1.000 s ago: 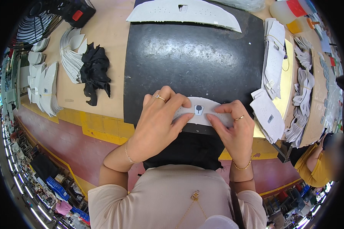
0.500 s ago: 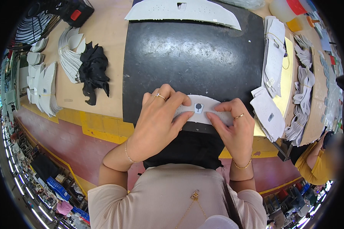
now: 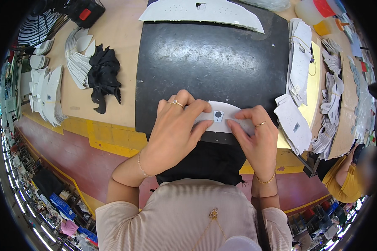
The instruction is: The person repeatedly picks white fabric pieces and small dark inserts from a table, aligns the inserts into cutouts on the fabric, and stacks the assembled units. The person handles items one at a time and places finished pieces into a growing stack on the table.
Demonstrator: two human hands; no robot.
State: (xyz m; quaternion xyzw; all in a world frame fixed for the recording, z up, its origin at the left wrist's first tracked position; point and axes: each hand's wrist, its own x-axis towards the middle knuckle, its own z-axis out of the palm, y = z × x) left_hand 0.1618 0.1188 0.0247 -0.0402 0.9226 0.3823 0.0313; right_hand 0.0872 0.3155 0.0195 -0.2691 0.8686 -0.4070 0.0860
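At the centre of the frame, a white, arch-topped piece of thin, finely perforated sheet lies near the front edge of a glossy black curved mat, close to the body, probably so both hands reach it easily. The left hand and right hand rest on its two ends, apparently to steady it, leaving bare a small pale four-sided patch with a dark tree-like shape. In each grip, thumb and forefinger curl inward with a gap between their tips; whether either pinches the sheet, I cannot tell. A larger white crescent-shaped panel spans the mat's top. On the beige desk, a limp, crumpled black cloth sits at upper left; a fanned white stack lies at centre right, seemingly within reach.
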